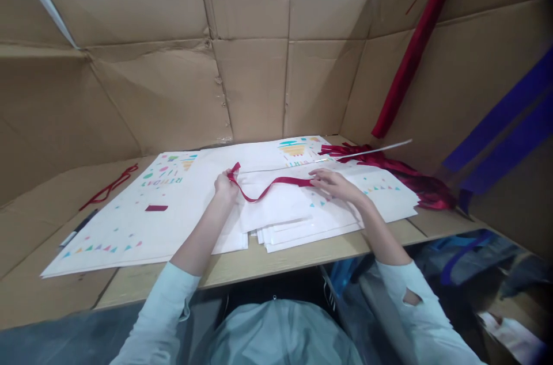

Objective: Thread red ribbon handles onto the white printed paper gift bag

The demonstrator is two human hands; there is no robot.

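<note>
A dark red ribbon (pixel 258 197) sags in a curve between my two hands, above printed white paper sheets (pixel 276 212). My left hand (pixel 226 185) pinches one end, with a short tip of ribbon sticking up past the fingers. At the other end, my right hand (pixel 332 183) has its thumb and fingers on the ribbon, the upper fingers stretched out. Behind the hands a thin pale rod or strip (pixel 367 152) runs slantwise over the sheets. A short cut piece of red ribbon (pixel 156 208) lies on the left sheets.
A heap of red ribbons (pixel 415 181) lies to the right. At the left lie a looped red cord (pixel 110 186) and a dark pen (pixel 78 229). Cardboard walls (pixel 250 83) enclose the table (pixel 285 261); red and purple ribbons (pixel 501 123) hang on the right wall.
</note>
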